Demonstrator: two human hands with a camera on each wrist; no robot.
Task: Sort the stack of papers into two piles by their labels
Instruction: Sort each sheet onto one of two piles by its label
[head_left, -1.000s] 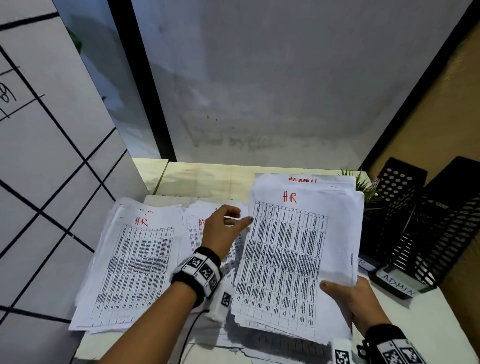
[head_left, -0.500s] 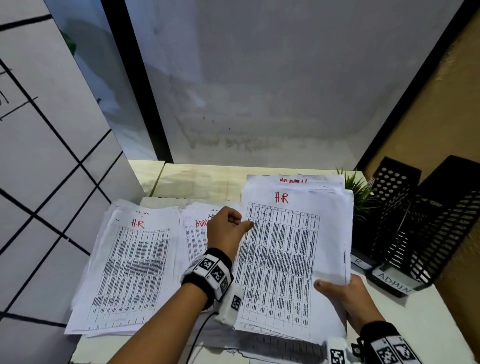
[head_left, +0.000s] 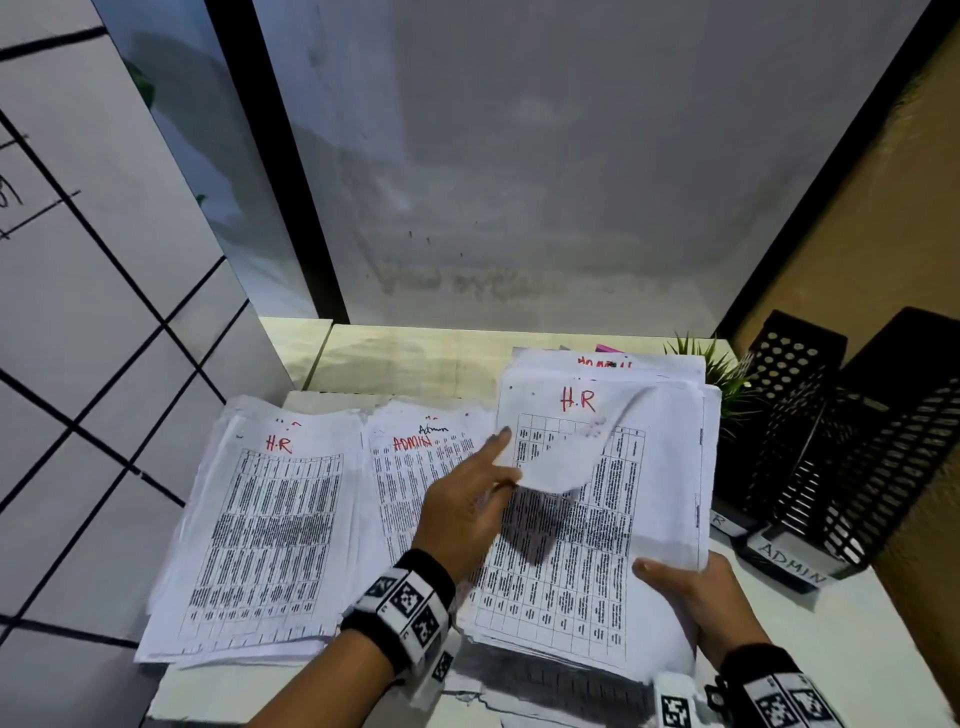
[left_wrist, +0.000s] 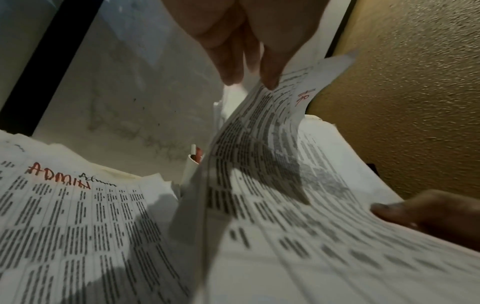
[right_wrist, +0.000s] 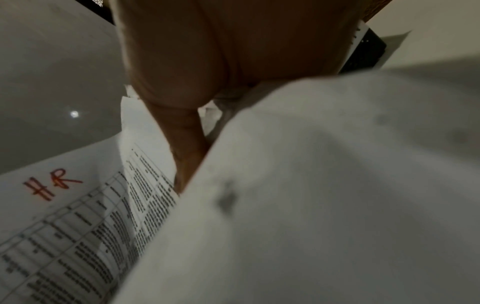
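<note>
My right hand (head_left: 691, 597) grips the unsorted stack of papers (head_left: 597, 561) by its lower right corner, thumb on top. The top sheet (head_left: 566, 452) bears a red "H.R" label. My left hand (head_left: 467, 499) pinches that sheet at its left edge and has curled its upper corner up and over. In the left wrist view my fingertips (left_wrist: 267, 78) hold the lifted sheet (left_wrist: 259, 144). Flat on the table lie an HR pile (head_left: 270, 519) at the left and an ADMIN pile (head_left: 410, 457) in the middle. The right wrist view shows my thumb (right_wrist: 187, 154) on the printed sheets (right_wrist: 64, 216).
Black mesh file holders (head_left: 857, 441) stand at the right, one tagged ADMIN (head_left: 792, 558). A small green plant (head_left: 722, 379) sits behind the stack. A grey wall panel closes the back, a tiled wall the left. The table's far strip (head_left: 415, 358) is bare wood.
My left hand has taken hold of the top HR sheet's left edge and peeled its upper corner up off the stack. The right hand keeps its hold.
</note>
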